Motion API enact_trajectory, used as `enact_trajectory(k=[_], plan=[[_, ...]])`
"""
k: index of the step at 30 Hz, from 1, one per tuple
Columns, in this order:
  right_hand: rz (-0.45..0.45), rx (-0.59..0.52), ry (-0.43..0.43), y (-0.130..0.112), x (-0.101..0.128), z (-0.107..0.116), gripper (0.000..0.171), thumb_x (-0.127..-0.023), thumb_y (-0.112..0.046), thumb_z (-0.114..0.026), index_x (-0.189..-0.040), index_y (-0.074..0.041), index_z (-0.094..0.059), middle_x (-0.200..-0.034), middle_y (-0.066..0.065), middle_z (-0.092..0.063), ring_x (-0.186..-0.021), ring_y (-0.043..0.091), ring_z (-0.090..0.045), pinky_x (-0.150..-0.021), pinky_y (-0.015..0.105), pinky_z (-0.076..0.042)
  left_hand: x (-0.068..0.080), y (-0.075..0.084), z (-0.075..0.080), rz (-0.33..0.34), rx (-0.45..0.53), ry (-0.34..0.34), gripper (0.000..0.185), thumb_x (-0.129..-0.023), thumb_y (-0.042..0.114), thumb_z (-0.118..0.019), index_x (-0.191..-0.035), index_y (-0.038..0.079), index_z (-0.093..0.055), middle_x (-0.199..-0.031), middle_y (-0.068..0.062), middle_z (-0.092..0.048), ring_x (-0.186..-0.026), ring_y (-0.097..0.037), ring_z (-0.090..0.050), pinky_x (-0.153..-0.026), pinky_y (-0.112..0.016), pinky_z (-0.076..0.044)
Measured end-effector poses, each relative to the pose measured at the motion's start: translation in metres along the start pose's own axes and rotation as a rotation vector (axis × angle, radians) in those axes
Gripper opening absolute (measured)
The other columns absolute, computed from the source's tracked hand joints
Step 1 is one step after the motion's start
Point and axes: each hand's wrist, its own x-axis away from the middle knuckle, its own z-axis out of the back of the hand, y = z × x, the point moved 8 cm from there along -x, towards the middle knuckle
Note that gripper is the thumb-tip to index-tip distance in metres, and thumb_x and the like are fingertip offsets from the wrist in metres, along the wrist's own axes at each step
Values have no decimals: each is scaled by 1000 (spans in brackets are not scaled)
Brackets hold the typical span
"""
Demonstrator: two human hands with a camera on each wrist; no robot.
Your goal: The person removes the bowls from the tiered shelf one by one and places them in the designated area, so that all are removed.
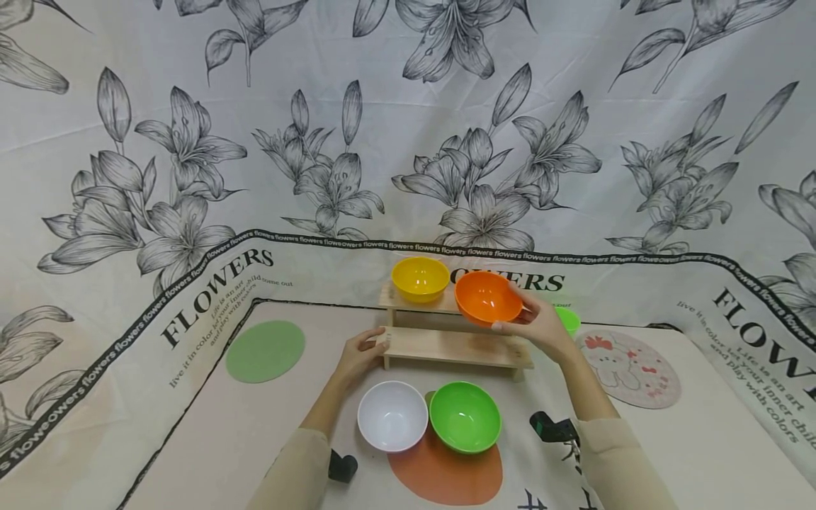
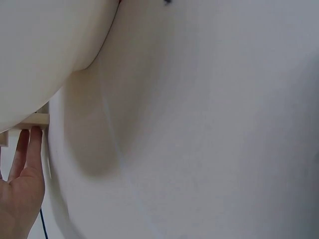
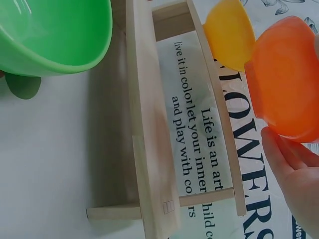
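My right hand point(image 1: 538, 325) holds an orange bowl point(image 1: 487, 297) by its right side, thumb low at the front. The bowl tilts toward me and overlaps the right part of a two-tier wooden rack's upper shelf. Beside it, a yellow bowl point(image 1: 421, 279) sits on that shelf at the left. In the right wrist view the fingers point(image 3: 281, 154) touch the lower part of the orange bowl point(image 3: 286, 79). My left hand point(image 1: 358, 360) is at the left end of the lower shelf point(image 1: 452, 346); its straight fingers point(image 2: 34, 149) touch the wood in the left wrist view.
A white bowl point(image 1: 392, 416) and a green bowl point(image 1: 465, 418) stand side by side before the rack, partly over an orange round mat point(image 1: 446, 474). Another green bowl point(image 1: 567, 320) shows behind my right wrist. A green mat point(image 1: 265, 351) lies left, a bunny-print mat point(image 1: 631, 368) right.
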Motion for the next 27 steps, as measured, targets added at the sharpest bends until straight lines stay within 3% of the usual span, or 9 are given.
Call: enact_trajectory(k=[17,27], plan=[[49,34,-26,-10,18,-1,82,-79,0,-72,-146,5,-23,-148,27,-27,-123,47,-40,-91,12,-45,1,1,-1,-2,20,2,45,-86,1,-65,-129,-4,-53,-112,-27,-60,-92,-22,-64,-87,-38,-55],[32,42,-46,-13,31,-3,81,-79,-1,-72,-145,6,-24,-148,28,-27,-124,48,-39,-91,12,-45,1,1,-1,0,5,-2,45,-87,2,-65,-129,-4,-52,-114,-28,-59,-94,-24,-64,-87,-39,-55]])
